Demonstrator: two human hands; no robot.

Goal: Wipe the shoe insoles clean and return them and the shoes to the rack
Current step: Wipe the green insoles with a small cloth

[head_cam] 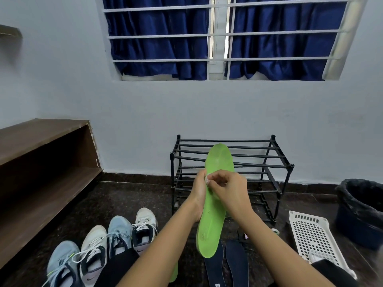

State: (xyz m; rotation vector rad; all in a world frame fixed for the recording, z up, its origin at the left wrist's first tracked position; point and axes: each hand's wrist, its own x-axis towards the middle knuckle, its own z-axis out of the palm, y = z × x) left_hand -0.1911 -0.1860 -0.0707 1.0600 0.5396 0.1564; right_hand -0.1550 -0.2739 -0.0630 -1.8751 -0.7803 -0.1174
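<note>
A bright green insole (215, 204) stands lengthwise in front of me, toe end up. My left hand (199, 191) grips its left edge from behind. My right hand (228, 189) pinches a small white wipe (206, 179) against the insole's upper middle. A second green insole (173, 272) shows partly under my left forearm. Two dark navy insoles (226, 266) lie flat on the floor below. Several sneakers, two light blue (118, 233) and two white with black (145, 226), stand in a row at lower left. The black metal shoe rack (275, 160) stands bare against the wall.
A white perforated plastic basket (313, 237) lies at lower right, with a dark bin lined with a black bag (360, 212) beyond it. A brown wooden shelf unit (41, 162) runs along the left wall. The floor is dark speckled stone.
</note>
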